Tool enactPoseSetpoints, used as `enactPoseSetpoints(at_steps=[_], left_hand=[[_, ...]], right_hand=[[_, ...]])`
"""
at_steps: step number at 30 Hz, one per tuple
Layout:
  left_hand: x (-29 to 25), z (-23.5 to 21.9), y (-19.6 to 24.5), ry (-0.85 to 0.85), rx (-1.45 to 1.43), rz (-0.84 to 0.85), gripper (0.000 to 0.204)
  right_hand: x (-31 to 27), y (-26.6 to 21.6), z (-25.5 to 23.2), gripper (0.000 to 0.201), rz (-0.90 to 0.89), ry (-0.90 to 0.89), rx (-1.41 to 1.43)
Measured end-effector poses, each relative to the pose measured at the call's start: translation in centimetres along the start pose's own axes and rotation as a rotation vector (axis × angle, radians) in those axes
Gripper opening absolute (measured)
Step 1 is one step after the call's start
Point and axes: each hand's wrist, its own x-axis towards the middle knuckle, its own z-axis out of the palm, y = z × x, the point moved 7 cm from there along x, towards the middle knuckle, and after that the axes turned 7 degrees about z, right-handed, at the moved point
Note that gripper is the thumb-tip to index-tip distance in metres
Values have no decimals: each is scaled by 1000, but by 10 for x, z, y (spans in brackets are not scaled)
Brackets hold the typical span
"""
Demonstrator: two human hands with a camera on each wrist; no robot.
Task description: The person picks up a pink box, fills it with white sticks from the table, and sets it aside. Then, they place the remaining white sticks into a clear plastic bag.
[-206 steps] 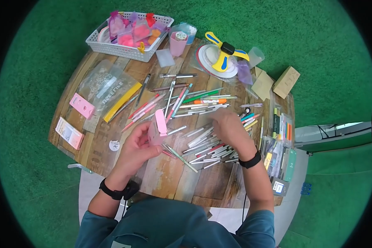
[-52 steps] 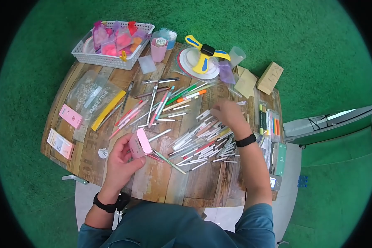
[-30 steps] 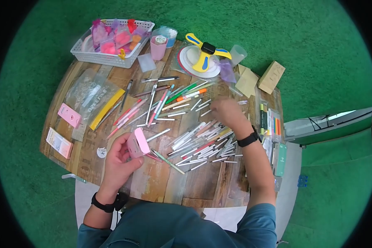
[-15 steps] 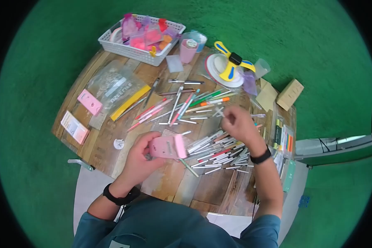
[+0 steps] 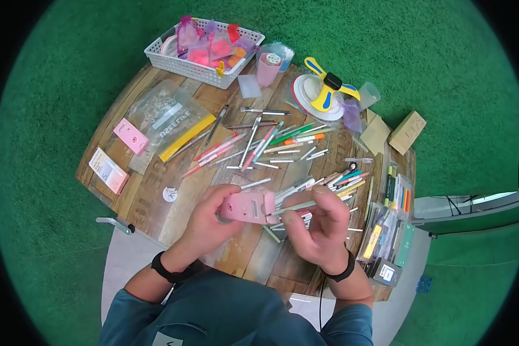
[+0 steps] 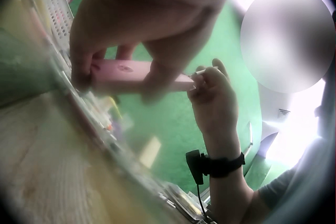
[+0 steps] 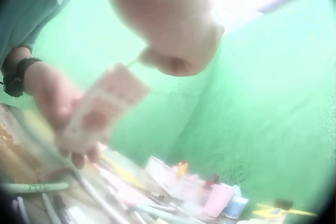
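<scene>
A small pink box [image 5: 245, 207] lies in my left hand [image 5: 210, 225], thumb on the near side and fingers on the far side. Its flap end faces right. At that end my right hand [image 5: 320, 233] pinches a thin pale stick [image 5: 294, 206], its tip right at the box's opening. The left wrist view shows the same box [image 6: 123, 77] side-on, with the right hand [image 6: 212, 100] close against its end. In the right wrist view the box [image 7: 105, 106] is blurred. Beneath both hands lies a heap of white sticks and pens [image 5: 297, 187].
Colored pens [image 5: 265, 144] are scattered mid-table. Farther back are a white basket [image 5: 193, 72], a pink cup [image 5: 268, 72] and a yellow-blue three-armed piece [image 5: 327, 98]. A zip bag [image 5: 167, 124] and another pink box [image 5: 131, 136] lie left; a wooden block [image 5: 407, 132] and marker cases [image 5: 406, 236] right.
My right hand has come from the far side of the heap toward me and left, to the box's end, with a thin stick. The box has tipped so its flap end points right.
</scene>
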Motion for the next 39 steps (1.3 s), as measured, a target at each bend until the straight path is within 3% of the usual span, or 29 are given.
enactPoseSetpoints(at_steps=[4,6,9,12,25,33,37,39], left_hand=[[-4,3,-3,-31,-38,-54,69],[-4,5,-3,-29,-88,-57,69],[-3,6,1,-38,-82,-30,70],[-3,6,-2,-56,-83,-42,71],[-4,8,-11,-29,-305,-128,72],[-4,5,-4,2,-235,-111,67],[-2,5,-4,1,-246,-122,67],[-2,5,-4,-4,-215,-95,67]], right_hand=[[3,-12,3,37,1,29,-99],[4,-10,7,23,98,15,-124],[4,-7,15,24,53,-59,-247],[7,-10,14,28,-10,-21,-299],[5,-8,8,30,30,51,-281],[7,-3,21,34,-33,-138,-513],[5,1,13,35,24,-143,-450],[5,1,16,31,65,-249,-411]])
